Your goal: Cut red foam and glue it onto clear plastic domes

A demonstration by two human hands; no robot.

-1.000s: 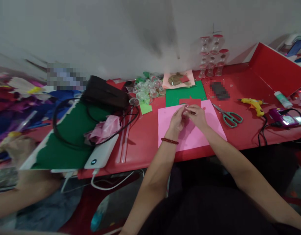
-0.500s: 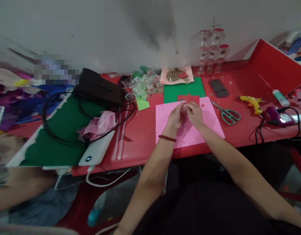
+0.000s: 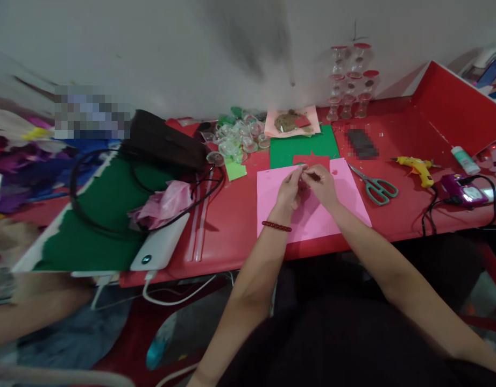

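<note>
Shifted slightly, left hand [image 3: 289, 188] and right hand [image 3: 324, 185] pinch a mostly hidden small piece [image 3: 302, 183] — scissors [image 3: 377, 189] lie right of the right hand.

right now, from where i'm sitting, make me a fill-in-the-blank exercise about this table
The large sheet beneath the left hand and right hand is coloured ____.
The beaded bracelet is worn on the ____ wrist.
As you look at them, the glue gun lies to the ____ of the scissors.
The glue gun's body is coloured ____.
Missing words: pink; left; right; yellow.
</note>
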